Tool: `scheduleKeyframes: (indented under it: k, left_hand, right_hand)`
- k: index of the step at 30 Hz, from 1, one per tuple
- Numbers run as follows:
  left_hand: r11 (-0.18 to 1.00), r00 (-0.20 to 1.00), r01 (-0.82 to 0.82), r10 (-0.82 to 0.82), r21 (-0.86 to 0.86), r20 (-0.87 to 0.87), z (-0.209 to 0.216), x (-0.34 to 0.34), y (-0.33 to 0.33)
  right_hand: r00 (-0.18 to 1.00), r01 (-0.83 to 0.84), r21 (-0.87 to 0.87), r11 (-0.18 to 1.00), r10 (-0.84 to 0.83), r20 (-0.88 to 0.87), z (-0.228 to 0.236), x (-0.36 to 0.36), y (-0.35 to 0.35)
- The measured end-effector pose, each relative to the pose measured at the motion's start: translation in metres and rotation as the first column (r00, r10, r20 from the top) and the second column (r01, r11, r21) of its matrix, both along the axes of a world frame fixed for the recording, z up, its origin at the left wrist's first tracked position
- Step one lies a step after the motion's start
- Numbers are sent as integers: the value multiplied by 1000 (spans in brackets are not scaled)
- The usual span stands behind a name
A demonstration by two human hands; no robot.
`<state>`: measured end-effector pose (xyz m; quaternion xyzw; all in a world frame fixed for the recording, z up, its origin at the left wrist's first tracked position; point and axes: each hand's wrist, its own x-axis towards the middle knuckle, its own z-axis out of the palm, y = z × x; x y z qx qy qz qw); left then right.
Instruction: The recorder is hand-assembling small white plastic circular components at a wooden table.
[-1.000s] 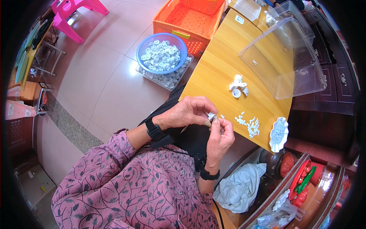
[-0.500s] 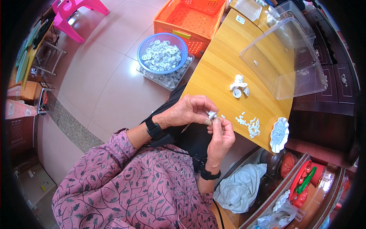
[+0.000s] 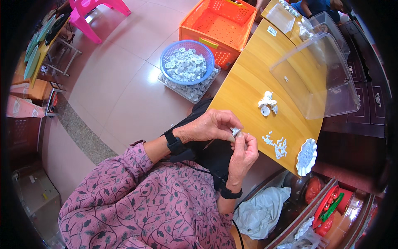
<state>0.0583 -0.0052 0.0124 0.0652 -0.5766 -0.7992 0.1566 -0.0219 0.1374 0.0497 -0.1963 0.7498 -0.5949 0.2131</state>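
Note:
My left hand (image 3: 210, 125) pinches a small white plastic part (image 3: 235, 131) between thumb and fingertips. From the other side, the closed fingers of my right hand (image 3: 244, 151) press against the same part. Both hands are held just off the table's near edge, and the fingers cover much of the part. To their right on the wooden table (image 3: 244, 79) lie a small cluster of white round plastic pieces (image 3: 267, 103) and a scatter of tiny white pegs (image 3: 278, 146). A white scalloped dish (image 3: 314, 155) of small clear or bluish bits sits at the table's corner.
A blue colander (image 3: 164, 62) full of white parts rests on a clear bin (image 3: 195, 97) on the floor. Behind it is an orange crate (image 3: 226, 45). A clear plastic box (image 3: 319, 79) lies on the table. Another person (image 3: 317, 7) is at the far end.
The whole view has shifted, so the scene appears further right and lower. My right fingers have closed in on the white part; a tiny peg that showed beside them is no longer visible.

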Motion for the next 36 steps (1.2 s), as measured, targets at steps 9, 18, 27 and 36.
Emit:
scheduleKeyframes:
  k: [9,18,27,36]
  left_hand:
    - [920,917,-384,370,83,147,-9,9,-56]
    - [678,617,-718,725,-159,306,-78,29,-161]
    - [718,678,-577,686,-389,262,-43,3,-108]
    - [790,892,-283,425,-544,153,19,-60,-32]
  right_hand:
    - [995,99,26,995,-98,-26,-10,-11,11]
    - [919,252,147,957,-189,-345,-43,-36,40]
    - [688,190,301,934,92,-720,-40,-36,33]
    - [540,189,382,905,229,-810,-47,-36,35]
